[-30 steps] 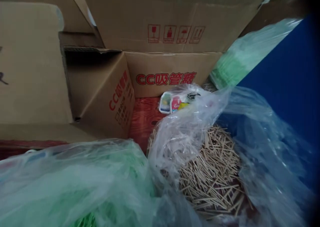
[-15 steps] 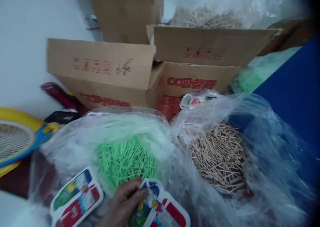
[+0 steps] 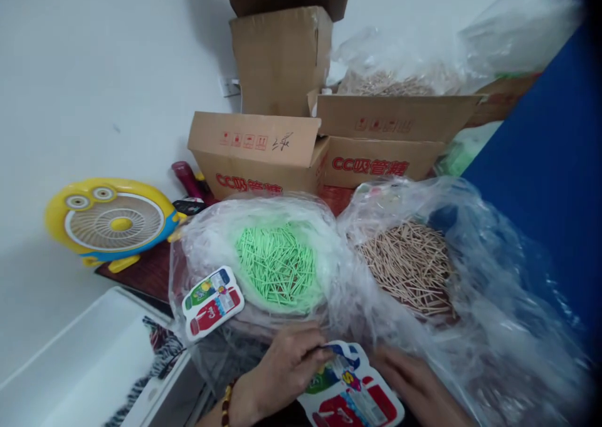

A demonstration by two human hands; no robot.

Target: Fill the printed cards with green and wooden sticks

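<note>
My left hand [image 3: 282, 364], with a beaded bracelet at the wrist, pinches the upper left edge of a bottle-shaped printed pack [image 3: 362, 395] at the bottom of the view. The pack is white-edged, with a green half and a red half. My right hand [image 3: 409, 370] is beside the pack's right edge, somewhat blurred, its fingers stretched out; whether it touches the pack I cannot tell. A similar pack [image 3: 214, 305] lies on a clear plastic bag [image 3: 202, 226] to the left. Green thin sticks [image 3: 277, 264] fill that bag's opening. Brown thin sticks [image 3: 409, 264] lie in another plastic bag [image 3: 508, 289].
Two open cardboard boxes [image 3: 254, 142] [image 3: 380, 120] stand behind the bags, with further boxes [image 3: 282, 57] stacked behind. A yellow fan [image 3: 120, 223] stands at left. A white bin [image 3: 61, 370] is lower left. A blue panel [image 3: 540, 163] borders the right.
The view has shifted, bringing the whole fan and the white bin into sight. My right hand has come in beside the pack. My left hand still grips the pack.
</note>
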